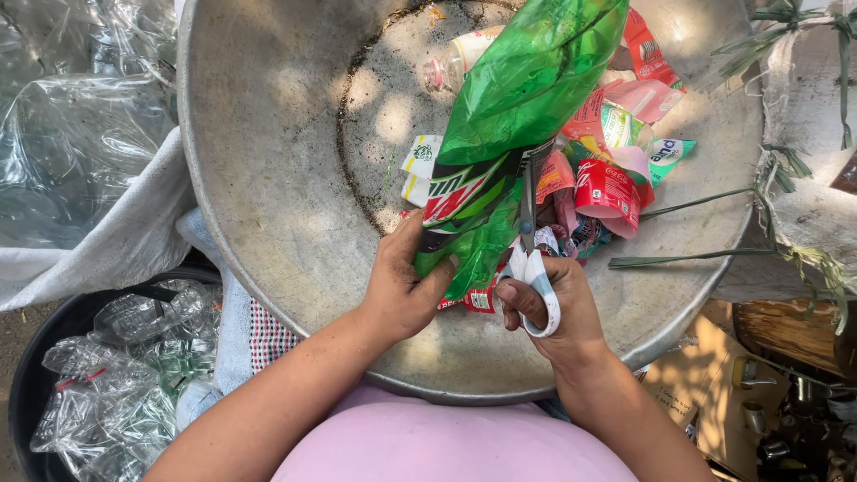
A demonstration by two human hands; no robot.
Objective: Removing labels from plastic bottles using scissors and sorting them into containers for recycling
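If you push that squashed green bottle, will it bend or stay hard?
The green bottle is crumpled, so it would probably bend and crinkle. It looks empty, so likely light; the left hand holds it up alone. Flattened, it seems unlikely to roll.

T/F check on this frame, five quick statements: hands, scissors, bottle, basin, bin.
1. The left hand grips the crushed green plastic bottle. True.
2. The right hand holds a knife. False: it holds white-handled scissors, blades set against the bottle's label.
3. The work is held over a large round metal basin. True.
4. The basin holds only clear bottles. False: a pile of cut coloured labels, red, pink and green, lies in it, plus one clear bottle.
5. The black bin at lower left holds crushed clear plastic bottles. True.
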